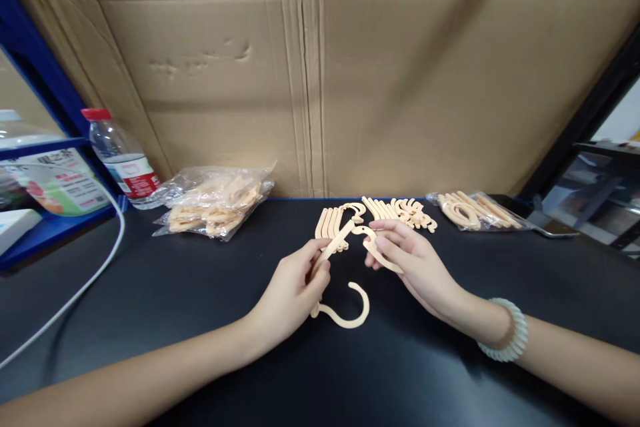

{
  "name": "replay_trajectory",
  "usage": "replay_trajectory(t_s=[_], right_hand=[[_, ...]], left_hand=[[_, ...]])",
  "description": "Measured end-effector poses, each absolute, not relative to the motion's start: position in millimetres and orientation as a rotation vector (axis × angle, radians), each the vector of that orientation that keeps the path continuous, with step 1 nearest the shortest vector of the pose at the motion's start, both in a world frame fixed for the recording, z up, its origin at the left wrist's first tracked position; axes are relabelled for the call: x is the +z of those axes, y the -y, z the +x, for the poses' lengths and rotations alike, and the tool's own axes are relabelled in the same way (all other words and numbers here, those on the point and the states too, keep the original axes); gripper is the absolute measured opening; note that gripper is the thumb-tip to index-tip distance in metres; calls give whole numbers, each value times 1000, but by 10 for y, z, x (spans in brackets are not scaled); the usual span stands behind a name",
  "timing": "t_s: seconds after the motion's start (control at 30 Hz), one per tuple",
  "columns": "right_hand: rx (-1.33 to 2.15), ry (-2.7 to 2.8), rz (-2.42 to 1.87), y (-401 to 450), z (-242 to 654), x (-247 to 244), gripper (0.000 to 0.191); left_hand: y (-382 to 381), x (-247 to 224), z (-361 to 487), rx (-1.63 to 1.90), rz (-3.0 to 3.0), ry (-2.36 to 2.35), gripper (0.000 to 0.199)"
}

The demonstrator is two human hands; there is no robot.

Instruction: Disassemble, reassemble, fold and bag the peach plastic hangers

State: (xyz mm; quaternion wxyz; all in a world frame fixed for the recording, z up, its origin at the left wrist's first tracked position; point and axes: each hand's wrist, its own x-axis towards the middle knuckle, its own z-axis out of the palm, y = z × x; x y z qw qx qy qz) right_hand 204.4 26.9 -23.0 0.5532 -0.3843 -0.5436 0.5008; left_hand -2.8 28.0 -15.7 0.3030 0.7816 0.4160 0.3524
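Observation:
My left hand (295, 290) is closed around a pale, wood-coloured hanger arm (339, 241) that slants up and to the right. Below those fingers a pale hanger hook (353, 325) sticks out; whether it is joined to the arm is hidden by the hand. My right hand (423, 263) pinches a second hanger arm (384, 259), which has a curved, notched end with a small hole. The tips of the two arms meet or nearly meet between my hands; I cannot tell whether they touch.
Behind my hands lie rows of loose hanger arms (327, 221) and a cluster of curved pieces (413, 213). Plastic bags of parts stand at left (215, 207) and right (475, 210). A bottle (127, 163), a white cable (107, 260) and a cardboard wall (225, 80) border the black table (175, 287).

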Motion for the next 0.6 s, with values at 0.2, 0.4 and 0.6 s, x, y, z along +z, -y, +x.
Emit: replay_trajectory(t_s=[0.2, 0.4, 0.6], right_hand=[[1464, 1548, -934, -222, 2011, -184, 31], [1649, 1642, -990, -153, 1989, -116, 31], [1562, 1732, -1049, -121, 1953, -139, 42]], left_hand=[[-321, -175, -72, 898, 2561, -1212, 31], [-283, -135, -119, 478, 3097, -1283, 22], [-236, -71, -85, 193, 3181, -1252, 14]])
